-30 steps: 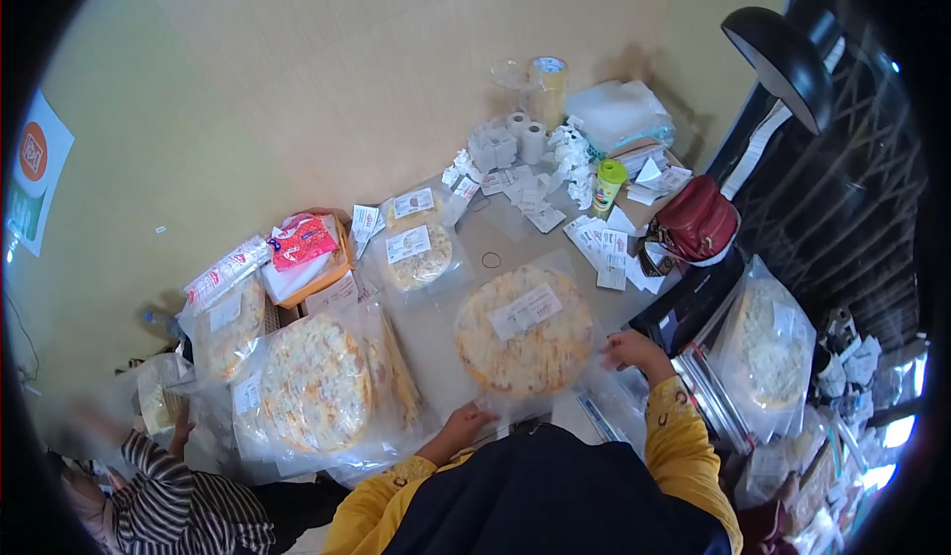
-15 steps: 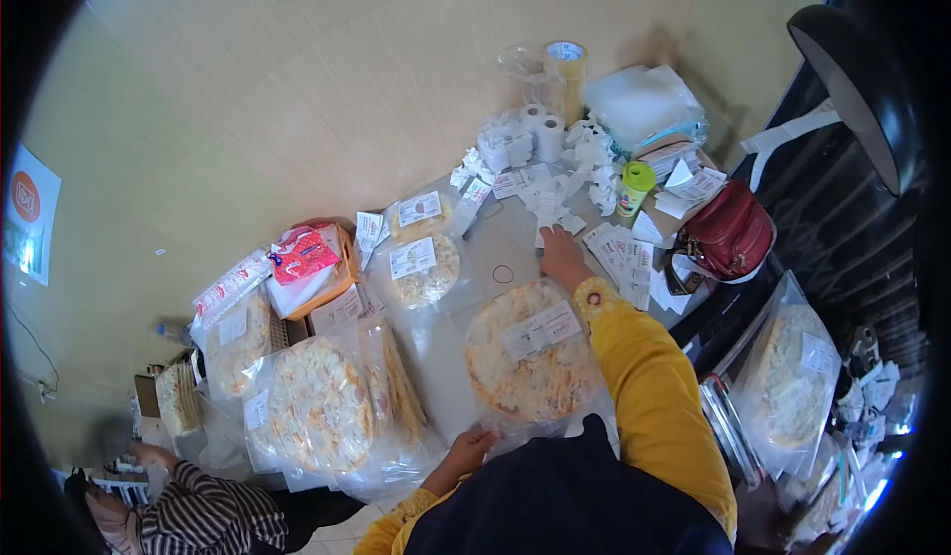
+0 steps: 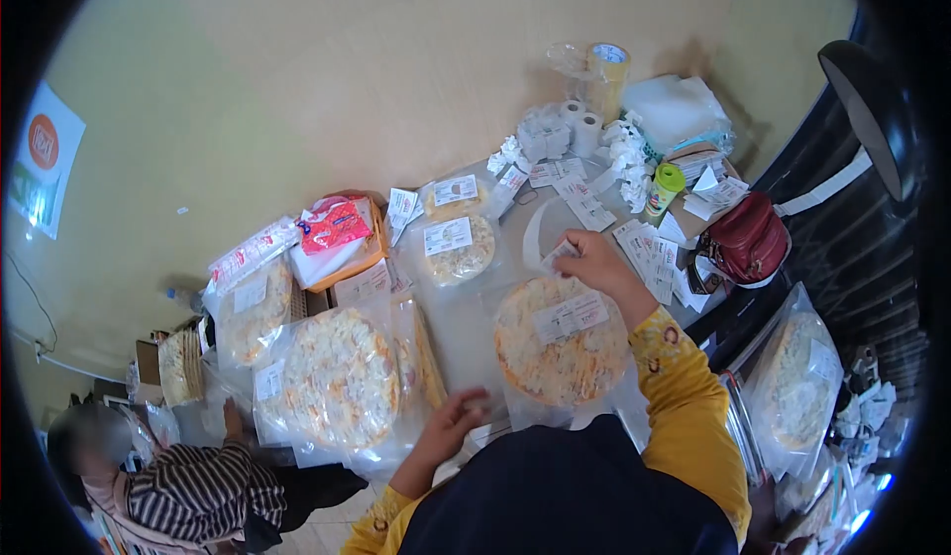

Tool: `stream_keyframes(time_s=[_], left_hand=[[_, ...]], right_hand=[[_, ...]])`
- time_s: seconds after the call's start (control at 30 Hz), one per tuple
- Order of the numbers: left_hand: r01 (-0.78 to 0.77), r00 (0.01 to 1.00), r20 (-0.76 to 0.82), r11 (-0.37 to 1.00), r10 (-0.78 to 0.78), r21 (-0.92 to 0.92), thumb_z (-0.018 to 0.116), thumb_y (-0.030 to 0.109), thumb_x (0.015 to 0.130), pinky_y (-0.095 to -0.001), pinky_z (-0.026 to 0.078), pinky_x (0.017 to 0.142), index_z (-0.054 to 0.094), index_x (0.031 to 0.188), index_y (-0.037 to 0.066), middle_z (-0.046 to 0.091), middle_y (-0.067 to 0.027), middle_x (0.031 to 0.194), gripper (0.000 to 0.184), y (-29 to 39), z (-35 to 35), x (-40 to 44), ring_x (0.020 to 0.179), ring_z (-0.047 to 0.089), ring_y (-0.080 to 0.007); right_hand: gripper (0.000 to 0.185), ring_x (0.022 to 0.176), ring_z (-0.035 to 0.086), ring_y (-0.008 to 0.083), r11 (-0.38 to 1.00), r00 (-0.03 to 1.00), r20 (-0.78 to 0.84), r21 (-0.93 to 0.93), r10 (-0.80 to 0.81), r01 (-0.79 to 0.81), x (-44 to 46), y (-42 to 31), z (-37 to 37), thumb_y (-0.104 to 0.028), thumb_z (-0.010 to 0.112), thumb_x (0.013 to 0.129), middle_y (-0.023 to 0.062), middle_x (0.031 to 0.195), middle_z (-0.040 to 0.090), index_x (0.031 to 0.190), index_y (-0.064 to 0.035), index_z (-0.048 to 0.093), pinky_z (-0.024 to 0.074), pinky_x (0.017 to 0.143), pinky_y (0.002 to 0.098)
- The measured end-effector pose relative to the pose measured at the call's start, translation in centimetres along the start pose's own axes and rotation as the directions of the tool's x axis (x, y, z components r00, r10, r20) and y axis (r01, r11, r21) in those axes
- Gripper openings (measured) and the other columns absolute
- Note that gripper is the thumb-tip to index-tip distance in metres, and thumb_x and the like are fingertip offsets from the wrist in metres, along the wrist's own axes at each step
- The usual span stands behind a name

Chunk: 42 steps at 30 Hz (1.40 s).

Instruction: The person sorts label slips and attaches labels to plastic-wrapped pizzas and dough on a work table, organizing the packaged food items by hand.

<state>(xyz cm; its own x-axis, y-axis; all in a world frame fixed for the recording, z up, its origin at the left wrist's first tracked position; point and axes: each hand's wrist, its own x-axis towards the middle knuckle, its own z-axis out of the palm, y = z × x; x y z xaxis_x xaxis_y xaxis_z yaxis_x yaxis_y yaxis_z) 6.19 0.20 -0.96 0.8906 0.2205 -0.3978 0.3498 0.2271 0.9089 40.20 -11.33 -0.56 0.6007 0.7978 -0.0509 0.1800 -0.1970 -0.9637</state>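
Note:
My right hand (image 3: pixel 597 263) pinches a strip of printed labels (image 3: pixel 563 252) above the top edge of a bagged pizza (image 3: pixel 560 357). A white curl of the strip (image 3: pixel 535 233) arcs up behind the fingers. The pizza lies flat in clear plastic, with a printed label (image 3: pixel 572 317) on it. My left hand (image 3: pixel 454 418) is raised at the pizza's lower left, fingers apart and slightly blurred, holding nothing. To the left lie large bagged pizzas (image 3: pixel 342 377) in a stack. Two smaller labelled bags (image 3: pixel 459 248) rest behind.
At the back stand tape rolls (image 3: pixel 606 69), white paper rolls (image 3: pixel 586 134) and a green container (image 3: pixel 666 183). A red bag (image 3: pixel 748 241) and a bagged pizza (image 3: pixel 795 377) are at right. An orange basket (image 3: pixel 371 248) is at left. A co-worker in stripes (image 3: pixel 203 486) sits lower left.
My right hand went from the pizza's right side to the labels at the back, then came back toward the pizza with a strip. My left hand has let go of the plastic and lifted.

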Motion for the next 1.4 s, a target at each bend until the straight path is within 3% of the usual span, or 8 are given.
stream_keyframes(time_s=[0.27,0.57,0.7,0.83,1.07,1.17,1.27,1.4], left_hand=[[-0.665,0.722,0.318,0.491,0.615,0.563,0.064,0.017,0.079,-0.0339,0.028,0.1,0.045,0.119,0.001,0.039,-0.015,0.131,0.047,9.9,-0.4,-0.9,0.125,0.031,-0.0227],[-0.346,0.895,0.221,0.915,0.388,-0.205,0.06,0.014,0.083,-0.022,0.043,0.072,0.058,0.093,0.001,0.061,-0.0022,0.085,0.016,4.2,-6.7,-9.7,0.079,0.055,-0.0081],[-0.312,0.92,0.274,0.947,0.281,0.077,0.059,0.016,0.082,-0.0218,0.043,0.063,0.059,0.09,0.0,0.061,-0.0014,0.075,0.017,4.0,-9.6,-13.6,0.068,0.055,-0.0073],[-0.284,0.915,0.384,0.87,0.12,0.403,0.06,0.02,0.078,-0.0247,0.043,0.057,0.06,0.086,0.001,0.06,-0.0037,0.064,0.021,3.5,-10.6,-16.3,0.057,0.053,-0.0096],[-0.38,0.892,0.434,0.732,0.128,0.565,0.062,0.022,0.075,-0.0291,0.044,0.058,0.061,0.082,0.0,0.06,-0.0096,0.064,0.024,4.5,-11.2,-20.3,0.057,0.054,-0.0163],[-0.668,0.662,0.076,0.54,0.746,0.512,0.065,0.025,0.074,-0.0271,0.045,0.061,0.061,0.085,-0.001,0.062,-0.0111,0.073,0.028,0.8,-11.7,-19.5,0.065,0.057,-0.0167],[-0.501,0.658,-0.219,0.636,0.72,0.587,0.064,0.027,0.078,-0.0254,0.045,0.065,0.06,0.092,-0.001,0.062,-0.0096,0.084,0.032,1.8,-13.2,-21.8,0.075,0.058,-0.0152],[-0.134,0.989,0.077,0.99,0.13,0.053,0.056,0.032,0.086,-0.0238,0.046,0.067,0.059,0.096,0.001,0.062,-0.0063,0.09,0.033,-0.6,-14.0,-22.6,0.077,0.058,-0.0129]], right_hand=[[0.015,0.065,0.063,0.016,0.825,0.901,0.433,0.522,-0.037,-0.217,-10.4,-13.4,7.9,-0.007,0.058,0.079,0.0082,0.079,0.061,0.092,-0.0015,0.053,0.0532,0.055,0.0255],[0.016,0.067,0.062,0.0155,0.844,0.982,-0.174,0.536,0.075,0.031,-19.6,-14.3,15.6,-0.001,0.058,0.077,0.0074,0.08,0.06,0.092,-0.0013,0.052,0.0511,0.055,0.0242],[0.035,0.092,0.058,0.0202,0.974,0.918,-0.394,-0.222,-0.056,-0.035,-23.2,-15.2,21.3,-0.003,0.065,0.071,0.0093,0.095,0.06,0.103,-0.0013,0.051,0.043,0.083,0.032],[0.052,0.107,0.049,0.0287,0.832,0.9,-0.063,-0.413,-0.431,0.37,-24.0,-17.7,26.9,-0.008,0.067,0.071,0.0179,0.115,0.051,0.118,-0.0031,0.047,0.0398,0.088,0.034],[0.024,0.083,0.057,0.011,0.996,0.935,0.353,0.084,-0.019,-0.012,-24.4,-16.9,31.2,-0.004,0.062,0.078,0.0061,0.089,0.06,0.1,-0.0024,0.053,0.0449,0.075,0.0259],[0.015,0.076,0.057,0.0071,0.975,0.971,0.238,0.215,-0.002,-0.051,-24.9,-15.5,31.6,0.0,0.06,0.08,0.0029,0.082,0.06,0.093,-0.0015,0.054,0.0454,0.069,0.022],[0.012,0.075,0.057,0.0073,0.959,0.994,0.109,0.278,0.019,-0.049,-25.3,-15.3,32.1,0.002,0.059,0.079,0.003,0.082,0.06,0.09,0.0006,0.056,0.0461,0.068,0.021],[0.011,0.074,0.057,0.0076,0.918,1.0,0.016,0.396,0.025,-0.029,-25.9,-15.3,34.0,0.001,0.062,0.078,0.004,0.082,0.061,0.088,0.0008,0.058,0.0464,0.068,0.0211]])
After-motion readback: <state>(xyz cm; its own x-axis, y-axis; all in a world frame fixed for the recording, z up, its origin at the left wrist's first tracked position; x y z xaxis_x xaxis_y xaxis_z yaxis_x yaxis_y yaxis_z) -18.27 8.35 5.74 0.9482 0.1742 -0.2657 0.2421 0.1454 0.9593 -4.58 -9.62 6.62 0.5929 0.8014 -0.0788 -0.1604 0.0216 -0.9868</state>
